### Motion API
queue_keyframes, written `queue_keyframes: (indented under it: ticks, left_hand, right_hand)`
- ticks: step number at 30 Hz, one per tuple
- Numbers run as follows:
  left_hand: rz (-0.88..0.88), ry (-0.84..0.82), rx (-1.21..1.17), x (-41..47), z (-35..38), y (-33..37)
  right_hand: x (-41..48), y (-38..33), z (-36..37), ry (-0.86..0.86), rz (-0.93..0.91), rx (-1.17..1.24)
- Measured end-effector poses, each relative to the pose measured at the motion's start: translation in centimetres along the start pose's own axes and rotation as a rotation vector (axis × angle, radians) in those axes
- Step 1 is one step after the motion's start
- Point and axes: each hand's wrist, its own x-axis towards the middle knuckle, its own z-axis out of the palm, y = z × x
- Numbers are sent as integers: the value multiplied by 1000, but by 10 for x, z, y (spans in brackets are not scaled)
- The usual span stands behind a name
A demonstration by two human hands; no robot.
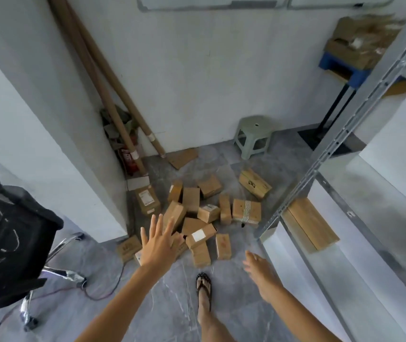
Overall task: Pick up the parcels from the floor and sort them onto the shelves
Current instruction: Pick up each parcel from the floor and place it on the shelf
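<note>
Far left: black office chair (7, 243) on a chrome base, a thin cable trailing across the grey tile floor (162, 312) beside it. Cardboard tubes (103, 95) lean in the wall corner.

Left hand (158, 245): fingers spread, palm down, empty, held over the near-left edge of the pile. Contact with any box cannot be told.

Parcels (197, 218): small brown cardboard boxes heaped loosely on the floor at centre, several tilted against each other. One with a white label (200, 236) lies on top near the hand; one tied with striped string (246, 210) sits at the right of the pile.

Right hand (258, 267): loose, empty, apart from the pile.

Right: metal shelf frame (345, 134) with pale boards; a wooden box (309, 224) lies low in it.

Risks, as judged:
- Pulling a lower box would likely tip the ones leaning on it.
- Sandalled foot (203, 286) stands just beside the nearest boxes; stepping forward could kick them.
- Cable is a trip hazard when turning.
</note>
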Motion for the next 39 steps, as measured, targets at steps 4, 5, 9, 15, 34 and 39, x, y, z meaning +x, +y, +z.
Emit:
queue_keyframes:
  ticks: [4, 5, 9, 15, 34, 39]
  left_hand:
    - [-105, -70, -46, 77, 22, -5]
    - [-120, -91, -44, 93, 27, -7]
    - [-169, -132, -92, 154, 52, -20]
    - [-201, -195, -133, 233, 129, -48]
    - [-261, -262, -236, 355, 515, -188]
    - [-307, -257, -332, 354, 507, -192]
  right_hand:
    - [78, -30, 9, -71, 189, 144]
    - [94, -36, 13, -89, 243, 168]
    - [164, -61, 34, -108, 382, 190]
    - [278, -56, 100, -67, 491, 235]
    - [631, 156, 323, -36, 619, 514]
    - [627, 169, 326, 150, 585, 557]
